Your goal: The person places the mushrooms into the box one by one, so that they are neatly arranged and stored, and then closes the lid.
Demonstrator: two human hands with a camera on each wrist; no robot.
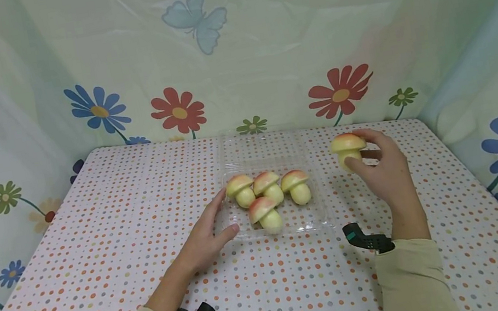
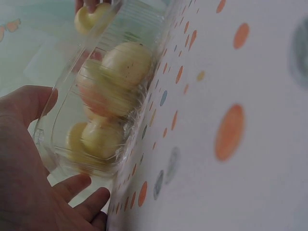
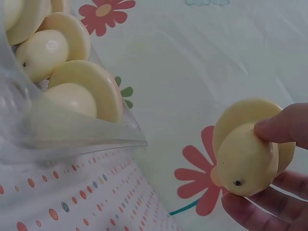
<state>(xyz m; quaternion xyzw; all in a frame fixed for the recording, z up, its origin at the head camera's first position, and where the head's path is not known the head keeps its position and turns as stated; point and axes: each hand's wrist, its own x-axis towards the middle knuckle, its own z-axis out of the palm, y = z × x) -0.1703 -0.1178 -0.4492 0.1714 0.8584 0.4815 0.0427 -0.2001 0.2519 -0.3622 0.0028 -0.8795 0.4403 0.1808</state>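
My right hand (image 1: 383, 168) holds a toy mushroom (image 1: 348, 149) with a pale yellow stem and a reddish cap top, up to the right of a clear plastic box (image 1: 303, 223). In the right wrist view, the thumb (image 3: 284, 126) presses the mushroom (image 3: 248, 161) from one side, fingers on the other. Several similar mushrooms (image 1: 270, 221) lie tilted inside the box. My left hand (image 1: 203, 238) rests at the box's left side, fingers along the edge and thumb by the front corner. In the left wrist view, its thumb (image 2: 41, 98) meets the box rim (image 2: 62, 91).
The box's clear lid (image 1: 257, 145) stands open toward the back. Beneath is a table covered in dotted cloth (image 1: 136, 197). A pale curtain (image 1: 266, 24) with printed flowers and a butterfly hangs behind and at both sides.
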